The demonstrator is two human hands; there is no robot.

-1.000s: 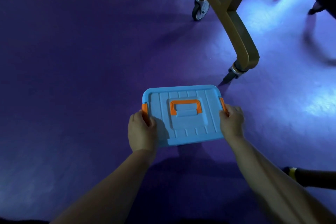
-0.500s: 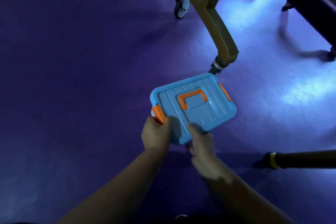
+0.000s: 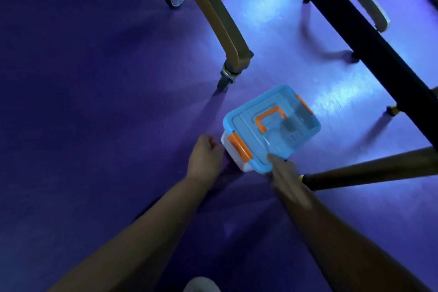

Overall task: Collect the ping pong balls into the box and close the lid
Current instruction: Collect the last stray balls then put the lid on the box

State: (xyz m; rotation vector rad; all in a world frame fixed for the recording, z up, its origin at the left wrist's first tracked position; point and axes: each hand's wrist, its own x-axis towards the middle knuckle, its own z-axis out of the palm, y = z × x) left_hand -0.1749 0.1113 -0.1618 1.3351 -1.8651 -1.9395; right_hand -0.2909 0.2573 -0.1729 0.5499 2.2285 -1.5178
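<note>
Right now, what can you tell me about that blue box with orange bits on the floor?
The rectangular plastic box stands on the purple floor, turned at an angle. Its ribbed blue lid is on, over a pale body. An orange handle lies flat in the lid's middle, and an orange latch sits at each short end. The blurred right hand touches its near corner; the left hand is beside it, seemingly apart.

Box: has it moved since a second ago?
Yes. The box has turned anticlockwise and shifted right: it was lower left of the caster, now lower right.
</note>
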